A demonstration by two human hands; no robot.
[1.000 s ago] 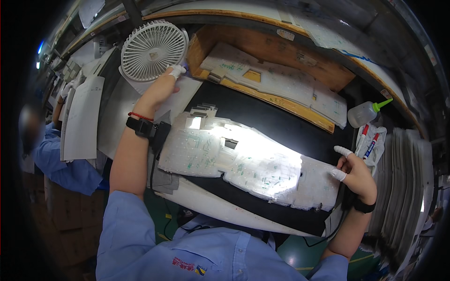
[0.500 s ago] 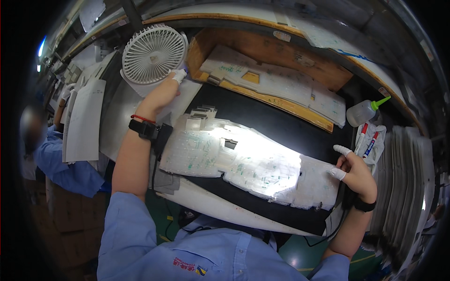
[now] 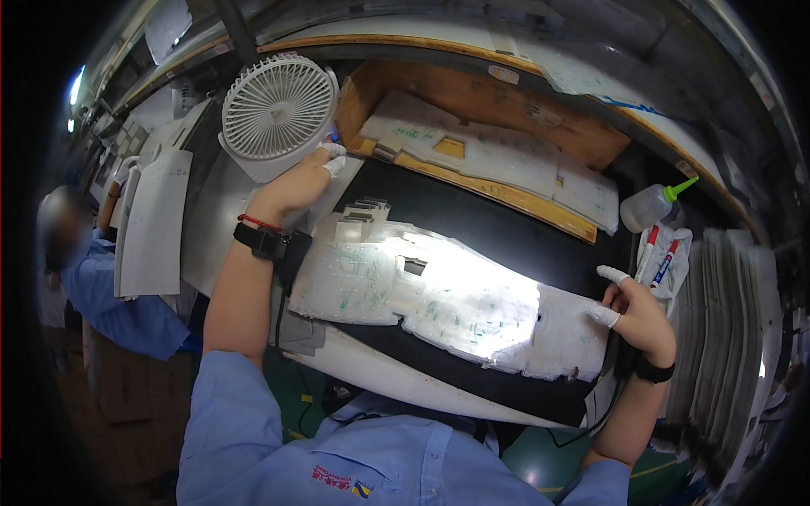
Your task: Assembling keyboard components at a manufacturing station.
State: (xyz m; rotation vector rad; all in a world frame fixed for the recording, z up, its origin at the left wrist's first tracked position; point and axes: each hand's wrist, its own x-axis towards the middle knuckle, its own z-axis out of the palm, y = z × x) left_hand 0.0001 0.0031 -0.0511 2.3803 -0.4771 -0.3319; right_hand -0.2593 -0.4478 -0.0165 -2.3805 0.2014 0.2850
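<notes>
A long, flat, whitish translucent panel with green marks lies across the black work mat. It has a small rectangular hole and a bright glare over its middle. My left hand, with white finger cots, is by the base of a white round fan; its covered fingertips are slightly apart and nothing shows between them. A small blue-purple spot sits just above them. At the panel's right end rests my right hand, its cot-covered thumb on the panel edge, the index finger stretched out, the other fingers curled.
Behind the mat, a wooden tray holds similar panels. On the right are a squeeze bottle with a green nozzle, red and blue markers on a white cloth, and a stack of thin sheets. A co-worker in blue sits left.
My left hand has drawn back slightly from the fan, toward me, its fingertips now closer together. My right hand and the panel stay in place. The whole view has shifted slightly.
</notes>
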